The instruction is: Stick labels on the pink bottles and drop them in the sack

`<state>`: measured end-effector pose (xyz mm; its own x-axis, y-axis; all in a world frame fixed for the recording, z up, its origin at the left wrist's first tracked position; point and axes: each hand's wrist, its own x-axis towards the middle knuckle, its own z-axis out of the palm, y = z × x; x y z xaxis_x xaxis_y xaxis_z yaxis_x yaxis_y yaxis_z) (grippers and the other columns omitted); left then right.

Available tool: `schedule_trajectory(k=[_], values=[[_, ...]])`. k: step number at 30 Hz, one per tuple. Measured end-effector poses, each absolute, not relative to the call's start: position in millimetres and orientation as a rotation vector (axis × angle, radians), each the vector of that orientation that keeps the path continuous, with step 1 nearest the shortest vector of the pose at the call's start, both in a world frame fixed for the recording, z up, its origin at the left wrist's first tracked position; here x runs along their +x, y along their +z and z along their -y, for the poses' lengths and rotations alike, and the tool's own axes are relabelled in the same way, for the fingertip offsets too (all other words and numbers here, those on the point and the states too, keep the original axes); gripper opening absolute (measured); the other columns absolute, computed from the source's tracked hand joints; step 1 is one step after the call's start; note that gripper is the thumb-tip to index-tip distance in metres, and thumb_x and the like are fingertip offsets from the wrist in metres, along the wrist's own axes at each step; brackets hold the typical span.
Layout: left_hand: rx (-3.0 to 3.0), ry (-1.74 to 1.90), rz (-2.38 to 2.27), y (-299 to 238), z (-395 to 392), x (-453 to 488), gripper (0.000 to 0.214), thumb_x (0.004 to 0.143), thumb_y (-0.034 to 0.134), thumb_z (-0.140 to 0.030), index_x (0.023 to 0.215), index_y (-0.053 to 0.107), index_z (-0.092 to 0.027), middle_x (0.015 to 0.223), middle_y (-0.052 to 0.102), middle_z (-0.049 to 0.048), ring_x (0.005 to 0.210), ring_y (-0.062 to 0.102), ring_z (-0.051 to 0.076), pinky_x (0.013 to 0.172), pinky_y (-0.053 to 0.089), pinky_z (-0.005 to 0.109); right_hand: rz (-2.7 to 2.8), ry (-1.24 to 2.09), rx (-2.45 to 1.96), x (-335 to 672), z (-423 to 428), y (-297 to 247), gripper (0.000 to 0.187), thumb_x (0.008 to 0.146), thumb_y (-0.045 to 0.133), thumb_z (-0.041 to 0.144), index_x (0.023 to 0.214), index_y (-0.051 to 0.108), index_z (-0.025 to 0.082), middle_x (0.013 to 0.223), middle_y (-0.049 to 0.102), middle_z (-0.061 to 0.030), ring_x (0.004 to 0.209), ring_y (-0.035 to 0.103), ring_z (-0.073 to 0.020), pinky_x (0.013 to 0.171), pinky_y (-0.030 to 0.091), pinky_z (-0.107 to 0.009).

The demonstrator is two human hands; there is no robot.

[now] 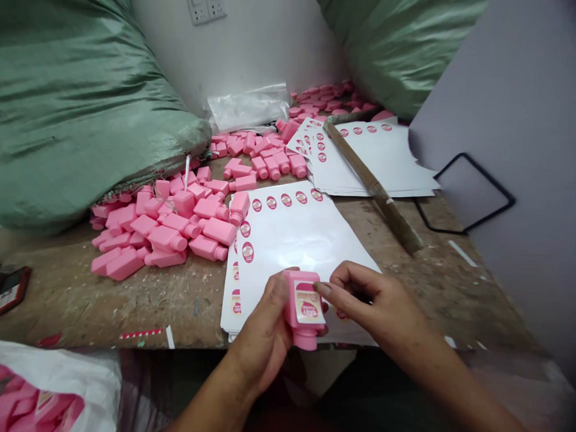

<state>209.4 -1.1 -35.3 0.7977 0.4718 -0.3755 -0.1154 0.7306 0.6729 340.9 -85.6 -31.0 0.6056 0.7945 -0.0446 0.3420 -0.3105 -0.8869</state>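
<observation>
My left hand is wrapped round a small pink plastic bottle, its neck pointing toward me. A printed sticker label in white and pink lies on the bottle's upward face. My right hand has its fingers curled, with a fingertip and thumb at the label's upper right edge. Under both hands lies a stack of white label sheets, with oval pink stickers along its far and left edges.
Loose pink bottles are heaped at the left beside a green sack. A wooden stick lies across more sheets at the right. A phone and a white bag with bottles are at the lower left.
</observation>
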Motion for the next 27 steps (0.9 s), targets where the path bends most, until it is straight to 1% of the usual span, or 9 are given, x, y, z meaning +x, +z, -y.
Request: schedule_trajectory(k=[4,8,11,14,18,21,24,25,27], values=[[0.788,0.287,-0.576,-35,2,205,0.038,0.079,0.070,-0.028,0.112,0.055,-0.020,0.100,0.059,0.0036,0.091,0.057,0.014,0.081,0.048,0.027,0.987,0.453,-1.984,342,89,-35,0.033,0.076,0.055,0.051,0.057,0.051,0.023,0.052,0.052,0.0012,0.051,0.046,-0.0148,0.050,0.035,-0.028],[0.808,0.248,-0.608,-33,3,202,0.042,0.074,0.072,-0.023,0.111,0.053,-0.019,0.103,0.061,0.0062,0.091,0.059,0.017,0.078,0.048,0.028,0.953,0.090,-2.106,343,96,-39,0.032,0.079,0.053,0.054,0.067,0.059,0.024,0.060,0.059,-0.0023,0.059,0.050,-0.0196,0.058,0.035,-0.032],[0.809,0.226,-0.613,-31,5,202,0.047,0.069,0.073,-0.017,0.110,0.051,-0.020,0.100,0.061,0.0049,0.086,0.060,0.015,0.075,0.049,0.026,0.932,0.196,-2.003,336,93,-39,0.027,0.075,0.061,0.052,0.077,0.060,0.025,0.066,0.061,-0.0009,0.062,0.054,-0.0192,0.058,0.039,-0.031],[0.811,0.245,-0.621,-28,5,200,0.046,0.066,0.073,-0.015,0.105,0.051,-0.022,0.091,0.060,0.0007,0.079,0.059,0.013,0.069,0.049,0.024,0.949,0.399,-1.874,325,85,-41,0.027,0.072,0.066,0.047,0.086,0.058,0.025,0.064,0.057,0.0029,0.059,0.055,-0.0172,0.054,0.041,-0.028],[1.000,0.219,-0.811,-14,-13,155,0.048,0.065,0.074,-0.031,0.107,0.050,-0.022,0.098,0.065,0.0051,0.081,0.065,0.018,0.064,0.048,0.025,0.880,0.430,-1.819,325,78,-49,0.028,0.074,0.062,0.050,0.088,0.058,0.026,0.066,0.060,0.0015,0.062,0.058,-0.0189,0.054,0.042,-0.030],[1.401,0.245,-1.292,8,-38,74,0.060,0.067,0.070,-0.051,0.116,0.050,-0.024,0.094,0.069,0.0059,0.081,0.068,0.025,0.065,0.049,0.030,0.837,0.424,-1.875,335,81,-55,0.039,0.066,0.066,0.060,0.086,0.062,0.026,0.076,0.067,-0.0031,0.073,0.063,-0.0252,0.059,0.047,-0.035],[1.920,0.258,-1.920,30,-60,-10,0.066,0.065,0.064,-0.062,0.116,0.056,-0.022,0.106,0.068,0.0112,0.100,0.064,0.036,0.086,0.047,0.048,0.779,0.427,-1.899,346,87,-62,0.047,0.060,0.066,0.068,0.083,0.064,0.027,0.080,0.070,-0.0053,0.073,0.064,-0.0283,0.056,0.049,-0.037],[2.049,0.253,-2.032,33,-66,-28,0.073,0.062,0.063,-0.064,0.119,0.056,-0.019,0.113,0.066,0.0148,0.107,0.060,0.040,0.092,0.044,0.053,0.766,0.413,-1.902,348,89,-65,0.049,0.060,0.065,0.070,0.082,0.065,0.027,0.079,0.070,-0.0054,0.070,0.064,-0.0282,0.054,0.049,-0.038],[2.283,0.356,-2.042,33,-78,-39,0.081,0.063,0.061,-0.065,0.126,0.053,-0.015,0.124,0.061,0.0185,0.117,0.055,0.040,0.099,0.039,0.056,0.771,0.355,-1.896,350,92,-74,0.048,0.060,0.066,0.071,0.082,0.065,0.029,0.079,0.070,-0.0048,0.067,0.064,-0.0284,0.053,0.049,-0.038]])
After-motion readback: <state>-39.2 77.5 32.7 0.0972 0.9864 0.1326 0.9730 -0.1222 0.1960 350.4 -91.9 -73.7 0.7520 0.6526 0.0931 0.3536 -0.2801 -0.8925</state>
